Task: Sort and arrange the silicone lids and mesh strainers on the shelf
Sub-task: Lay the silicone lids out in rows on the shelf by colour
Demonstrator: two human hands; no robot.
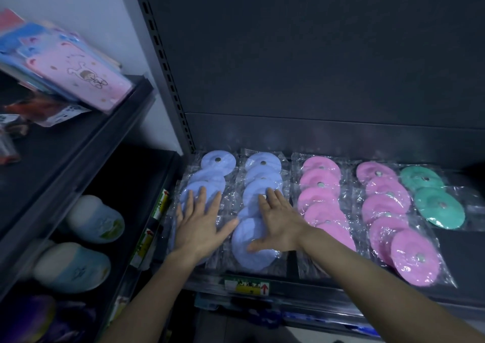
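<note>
Flat, fingers spread, left hand (199,224) and right hand (278,224) press blue silicone lids (263,163): probably light, floppy, slippery-bagged; pinch edges beside each palm.

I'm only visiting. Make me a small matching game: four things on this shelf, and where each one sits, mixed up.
1 blue lids
2 pink lids
3 green lids
4 yellow price label

a far right of the shelf
b on the shelf's front edge
c at the left, under the left hand and right hand
d between the other two colours

Pairs: 1-c, 2-d, 3-a, 4-b
</note>
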